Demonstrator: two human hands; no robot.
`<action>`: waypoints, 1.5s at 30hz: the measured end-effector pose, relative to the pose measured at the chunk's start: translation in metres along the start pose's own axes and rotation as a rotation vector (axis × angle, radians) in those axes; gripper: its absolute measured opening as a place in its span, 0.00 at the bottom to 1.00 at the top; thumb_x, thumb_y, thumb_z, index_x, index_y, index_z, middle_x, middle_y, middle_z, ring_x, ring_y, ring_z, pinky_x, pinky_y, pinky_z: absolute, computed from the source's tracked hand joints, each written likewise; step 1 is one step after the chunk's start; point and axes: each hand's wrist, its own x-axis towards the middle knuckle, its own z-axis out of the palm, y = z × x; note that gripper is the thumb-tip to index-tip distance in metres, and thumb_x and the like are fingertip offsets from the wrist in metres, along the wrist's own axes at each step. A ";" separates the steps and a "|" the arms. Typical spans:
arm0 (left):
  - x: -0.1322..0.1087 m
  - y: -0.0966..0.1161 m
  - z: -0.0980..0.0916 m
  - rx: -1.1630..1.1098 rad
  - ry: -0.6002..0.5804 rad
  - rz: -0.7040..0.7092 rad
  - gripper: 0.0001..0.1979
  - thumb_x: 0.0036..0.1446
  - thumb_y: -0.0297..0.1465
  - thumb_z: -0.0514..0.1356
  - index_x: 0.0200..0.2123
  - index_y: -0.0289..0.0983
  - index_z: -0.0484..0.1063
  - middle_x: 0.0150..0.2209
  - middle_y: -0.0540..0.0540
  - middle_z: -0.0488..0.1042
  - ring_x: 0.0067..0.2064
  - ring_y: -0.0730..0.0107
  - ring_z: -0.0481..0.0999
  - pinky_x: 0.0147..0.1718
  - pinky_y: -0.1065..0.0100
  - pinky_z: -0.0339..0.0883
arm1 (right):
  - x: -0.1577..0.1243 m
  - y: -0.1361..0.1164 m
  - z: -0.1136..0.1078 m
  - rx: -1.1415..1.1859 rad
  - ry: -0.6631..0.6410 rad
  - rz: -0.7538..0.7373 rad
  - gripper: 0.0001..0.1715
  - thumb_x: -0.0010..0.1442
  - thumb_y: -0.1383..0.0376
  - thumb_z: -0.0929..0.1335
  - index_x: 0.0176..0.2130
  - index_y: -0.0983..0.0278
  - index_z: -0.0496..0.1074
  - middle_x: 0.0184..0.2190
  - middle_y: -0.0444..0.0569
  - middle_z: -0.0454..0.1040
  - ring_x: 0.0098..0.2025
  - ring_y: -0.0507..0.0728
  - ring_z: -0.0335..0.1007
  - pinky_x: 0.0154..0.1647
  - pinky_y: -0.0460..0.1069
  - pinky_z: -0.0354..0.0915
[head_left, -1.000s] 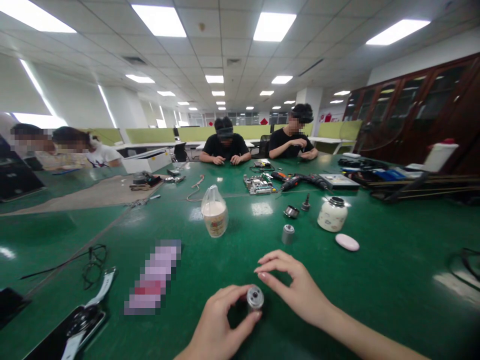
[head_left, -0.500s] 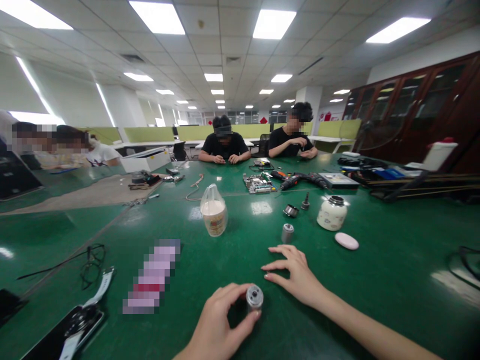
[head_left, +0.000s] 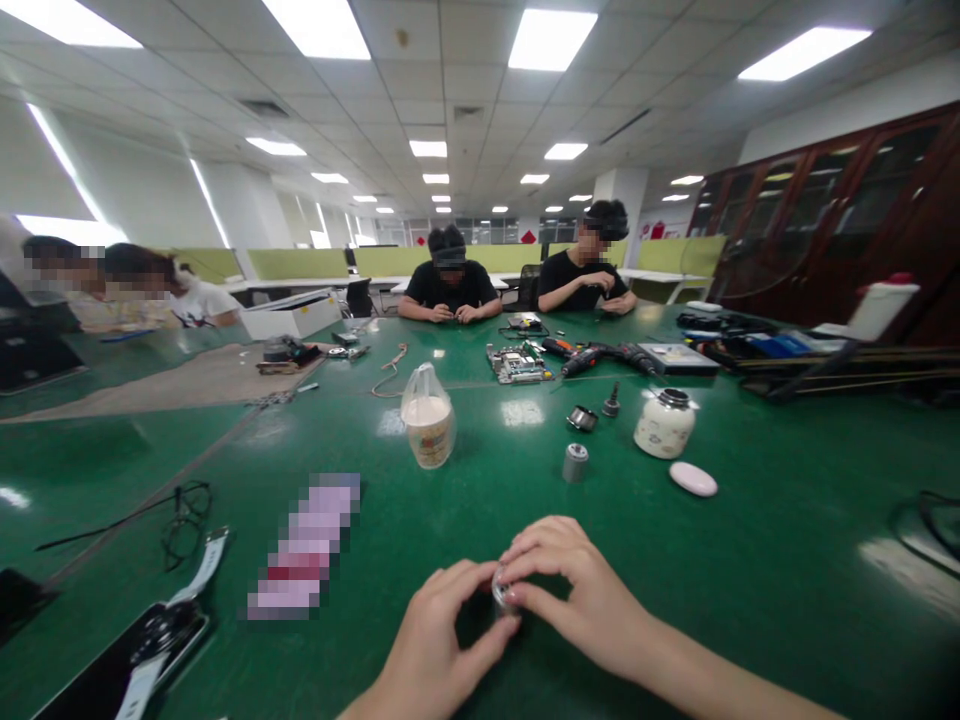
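Note:
A small silver metal cylinder (head_left: 501, 592) stands on the green table (head_left: 787, 520) near the front edge. My left hand (head_left: 435, 640) grips it from the left with thumb and fingers curled round it. My right hand (head_left: 577, 590) has closed over its top from the right, fingertips pinching the part, so most of the cylinder is hidden. A second small grey cylinder (head_left: 575, 463) stands further back on the table, with a dark ring part (head_left: 581, 418) and a small dark bit (head_left: 611, 404) behind it.
A plastic-covered cup (head_left: 428, 420), a white jar (head_left: 664, 424) and a pink oval lid (head_left: 694, 479) sit mid-table. Glasses (head_left: 184, 508), a phone (head_left: 120, 665) and a blurred-out card (head_left: 307, 545) lie at left. A circuit board (head_left: 517, 364) and drill (head_left: 600, 358) lie farther back. Several people sit across the table.
My right hand has come back from the table toward me and closed onto the top of the silver cylinder. The left hand has kept its grip.

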 end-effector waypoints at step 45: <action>0.019 0.014 -0.016 0.006 0.253 0.042 0.07 0.58 0.35 0.61 0.38 0.47 0.80 0.41 0.46 0.75 0.48 0.61 0.68 0.49 0.57 0.65 | -0.022 0.017 0.020 -0.012 -0.105 0.110 0.18 0.57 0.64 0.69 0.49 0.58 0.68 0.43 0.47 0.73 0.45 0.58 0.66 0.47 0.53 0.62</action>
